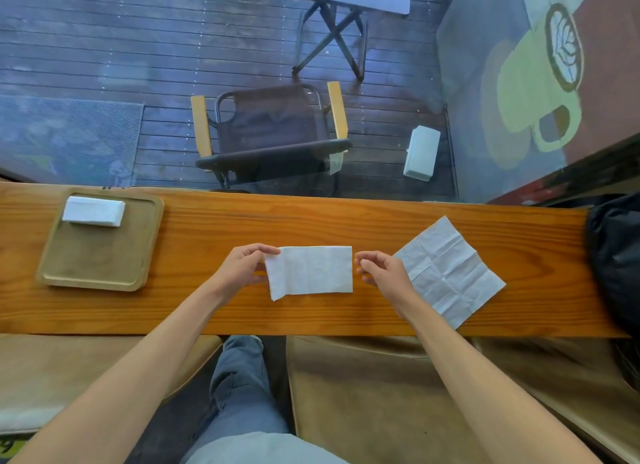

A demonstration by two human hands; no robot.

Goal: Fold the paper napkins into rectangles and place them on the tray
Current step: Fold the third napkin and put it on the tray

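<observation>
A white paper napkin folded in half (311,271) lies on the wooden counter (311,218) in front of me. My left hand (244,264) pinches its left edge between thumb and fingers. Just off the napkin's right edge, my right hand (379,269) hovers with curled, parted fingers and holds nothing. An unfolded, creased napkin (453,269) lies flat to the right, partly under my right wrist. At the left stands a wooden tray (100,256) with a stack of folded napkins (93,211) in its far corner.
A dark bag (614,256) sits at the counter's right end. Behind the counter is a glass pane, with a chair (270,131) and a white box (420,152) on the deck beyond. Stools and my legs are below the near edge.
</observation>
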